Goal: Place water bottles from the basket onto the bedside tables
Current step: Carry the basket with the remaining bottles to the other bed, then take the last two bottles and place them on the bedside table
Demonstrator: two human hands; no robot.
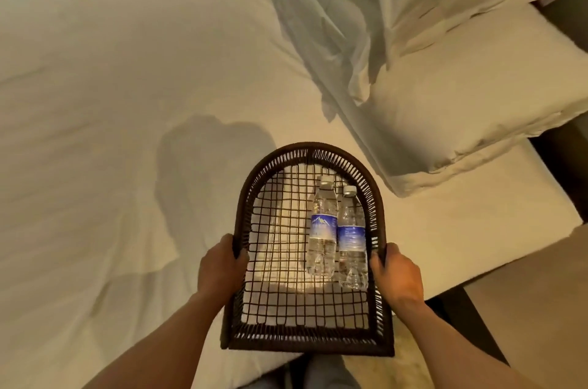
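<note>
A dark brown woven basket [280,318] with an arched far end and an open mesh floor is held over the near edge of the bed. Two clear water bottles with blue labels lie side by side in its right half, caps pointing away: the left bottle [323,226] and the right bottle [351,237]. My left hand [219,264] grips the basket's left rim. My right hand [397,274] grips the right rim, close to the right bottle. No bedside table is in view.
A white bed sheet [127,86] fills the left and centre. Rumpled bedding [321,7] and stacked white pillows [461,96] lie at the upper right. A dark strip of bed frame and a beige floor [525,293] show at the lower right.
</note>
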